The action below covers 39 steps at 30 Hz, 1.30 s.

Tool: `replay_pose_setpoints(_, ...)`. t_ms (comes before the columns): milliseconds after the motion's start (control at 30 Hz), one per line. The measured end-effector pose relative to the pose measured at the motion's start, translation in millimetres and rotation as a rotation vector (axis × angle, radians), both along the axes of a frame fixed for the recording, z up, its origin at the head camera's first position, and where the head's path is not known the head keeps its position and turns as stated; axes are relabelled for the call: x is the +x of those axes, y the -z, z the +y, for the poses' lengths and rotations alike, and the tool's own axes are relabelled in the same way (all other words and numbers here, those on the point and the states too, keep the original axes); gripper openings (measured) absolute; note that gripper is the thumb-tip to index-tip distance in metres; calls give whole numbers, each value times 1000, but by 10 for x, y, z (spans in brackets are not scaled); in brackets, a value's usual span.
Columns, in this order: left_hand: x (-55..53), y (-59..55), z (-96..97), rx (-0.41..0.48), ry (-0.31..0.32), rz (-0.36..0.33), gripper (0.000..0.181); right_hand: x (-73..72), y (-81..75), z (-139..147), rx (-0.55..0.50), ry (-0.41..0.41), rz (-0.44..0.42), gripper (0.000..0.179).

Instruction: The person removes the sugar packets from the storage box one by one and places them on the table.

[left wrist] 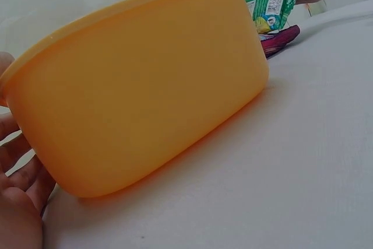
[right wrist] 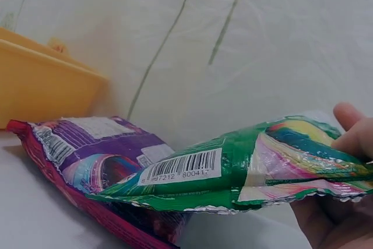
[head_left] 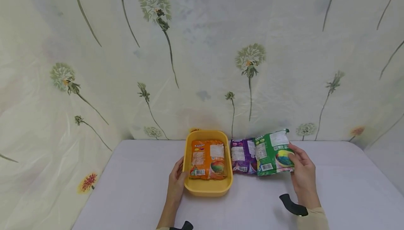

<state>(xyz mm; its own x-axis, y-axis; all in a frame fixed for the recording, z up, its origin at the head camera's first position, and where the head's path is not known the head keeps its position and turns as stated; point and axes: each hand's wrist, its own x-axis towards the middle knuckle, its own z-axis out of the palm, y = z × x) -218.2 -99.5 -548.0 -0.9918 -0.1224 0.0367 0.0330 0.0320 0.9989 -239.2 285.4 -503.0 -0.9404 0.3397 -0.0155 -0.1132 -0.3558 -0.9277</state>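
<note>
A green packet with a barcode is pinched at its right edge by my right hand, thumb on top and fingers beneath. Its left side overlaps a purple packet lying on the table, as the right wrist view also shows. To the left stands a yellow plastic tub with an orange packet lying inside. My left hand holds the tub's left side, thumb near the rim. In the left wrist view the fingers lie against the tub's wall.
A white cloth covers the table. Behind it hangs a pale curtain printed with dandelions, close to the tub and packets. Black curved pieces sit at my wrists.
</note>
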Motion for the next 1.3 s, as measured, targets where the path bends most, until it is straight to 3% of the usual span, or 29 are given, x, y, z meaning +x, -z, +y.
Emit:
replay_pose_setpoints(533, -1, -2, 11, -8, -2, -9, 52, -71, 70, 164, -90, 117, -46, 33)
replay_pose_setpoints(867, 5, -5, -11, 7, 12, 10, 51, -71, 126, 259, -134, 97, -113, 38)
replay_pose_setpoints(1067, 3, -12, -13, 11, 8, 3, 51, -84, 188, 325, -70, 71, -152, 41)
replay_pose_setpoints(1300, 7, -25, 0, 10, -1, -9, 52, -135, 272, 358, 14, 211, -309, 43)
